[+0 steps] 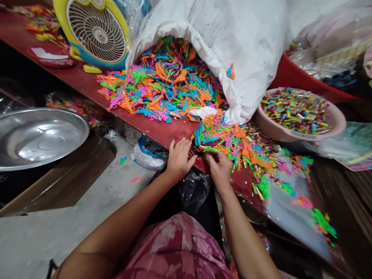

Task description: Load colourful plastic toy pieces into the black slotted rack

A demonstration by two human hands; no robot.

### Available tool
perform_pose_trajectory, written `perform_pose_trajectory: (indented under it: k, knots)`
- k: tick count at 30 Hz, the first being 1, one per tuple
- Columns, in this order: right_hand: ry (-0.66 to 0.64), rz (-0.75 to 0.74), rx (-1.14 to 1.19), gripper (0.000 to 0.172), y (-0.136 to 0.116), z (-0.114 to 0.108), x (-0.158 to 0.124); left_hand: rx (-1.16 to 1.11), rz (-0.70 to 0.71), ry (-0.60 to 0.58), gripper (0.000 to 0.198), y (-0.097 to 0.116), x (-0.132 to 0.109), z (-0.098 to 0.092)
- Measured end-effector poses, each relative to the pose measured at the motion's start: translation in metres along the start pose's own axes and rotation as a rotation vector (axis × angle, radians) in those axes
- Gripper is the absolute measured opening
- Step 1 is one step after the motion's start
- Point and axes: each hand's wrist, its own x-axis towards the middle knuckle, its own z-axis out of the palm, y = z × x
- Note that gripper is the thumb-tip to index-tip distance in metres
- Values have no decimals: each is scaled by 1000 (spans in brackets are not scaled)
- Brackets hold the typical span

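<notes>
My left hand (pixel 180 159) rests at the red table's edge (pixel 151 120), its fingertips beside a small dark striped strip (pixel 192 152). My right hand (pixel 221 170) reaches into a heap of bright plastic pieces (pixel 232 141), with its fingertips among orange and green shapes. Whether either hand grips anything is hidden by the fingers. A white sack (pixel 229 50) lies on its side behind the heap, and a larger spill of neon plastic pieces (pixel 164 83) fans from its mouth.
A pink basin (pixel 293 133) of small multicoloured tubes sits to the right, before a red tub (pixel 302 75). A yellow-and-blue fan (pixel 97 35) stands at the far left. A steel basin (pixel 37 137) lies low on the left, and a black plastic bag (pixel 194 190) hangs below my hands.
</notes>
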Motion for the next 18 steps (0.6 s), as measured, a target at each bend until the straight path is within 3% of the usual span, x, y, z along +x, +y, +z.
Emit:
perform_pose_trajectory:
  k: [7,11,18]
  knots:
    - [-61,-116,-151,21,-19,2,4,-7,19,2,52,-1,0,0]
    - [-33,-167,-258,22,-26,10,3,2,7,-12,49,-1,1,-1]
    - [-47,-134,-378,25,-28,14,4,-47,14,36,49,-2,-1,-1]
